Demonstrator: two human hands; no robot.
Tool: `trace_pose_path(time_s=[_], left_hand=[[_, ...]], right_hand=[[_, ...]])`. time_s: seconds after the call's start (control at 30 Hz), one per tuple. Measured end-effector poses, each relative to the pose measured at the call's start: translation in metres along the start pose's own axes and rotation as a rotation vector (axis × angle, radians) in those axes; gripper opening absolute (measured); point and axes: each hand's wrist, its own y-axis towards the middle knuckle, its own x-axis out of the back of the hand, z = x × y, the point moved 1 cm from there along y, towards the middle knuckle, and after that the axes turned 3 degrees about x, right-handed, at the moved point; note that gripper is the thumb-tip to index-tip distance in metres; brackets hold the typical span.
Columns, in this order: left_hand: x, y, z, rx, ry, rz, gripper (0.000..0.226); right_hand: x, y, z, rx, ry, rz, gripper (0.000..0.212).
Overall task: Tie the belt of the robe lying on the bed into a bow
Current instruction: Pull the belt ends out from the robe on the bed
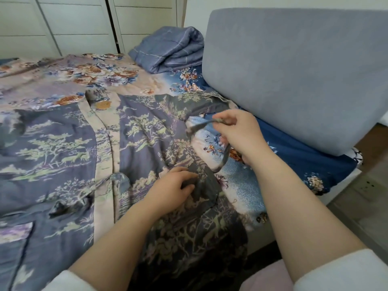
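Note:
A grey-blue robe (63,148) printed with pale green trees lies spread over the bed, its beige front band running down the middle. A thin grey belt (200,126) rises from the robe's right side. My right hand (241,135) pinches this belt near its end and holds it lifted above the bed, with the rest looping down beneath the palm. My left hand (174,185) grips a bunched fold of the robe at the waist, where the belt comes out. Another stretch of belt (117,178) lies looped over the beige band to the left.
A floral bedspread (105,74) covers the bed. A folded blue quilt (170,49) sits at the far end beside a large grey cushion (294,70) along the right edge. White cupboard doors (73,22) stand behind. The floor (361,206) shows at lower right.

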Motion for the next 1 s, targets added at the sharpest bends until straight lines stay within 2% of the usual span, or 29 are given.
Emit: trace_pose_path(time_s=[0.27,0.57,0.77,0.9,1.0], left_hand=[[0.044,-0.035,0.032,0.054,-0.06,-0.064,0.034],[0.096,-0.102,0.12,0.231,0.011,-0.128,0.023],[0.113,-0.14,0.158,0.273,0.042,-0.143,0.03],[0.107,-0.143,0.175,0.335,0.042,-0.068,0.031],[0.097,-0.137,0.174,0.319,0.044,-0.013,0.031]], right_hand=[[-0.044,-0.017,0.081,0.117,0.316,0.072,0.016],[-0.116,-0.052,0.142,0.186,0.522,0.3,0.031],[-0.156,-0.075,0.154,0.104,0.546,0.349,0.028],[-0.175,-0.083,0.12,0.021,0.485,0.338,0.035],[-0.183,-0.085,0.088,-0.128,0.51,0.312,0.039]])
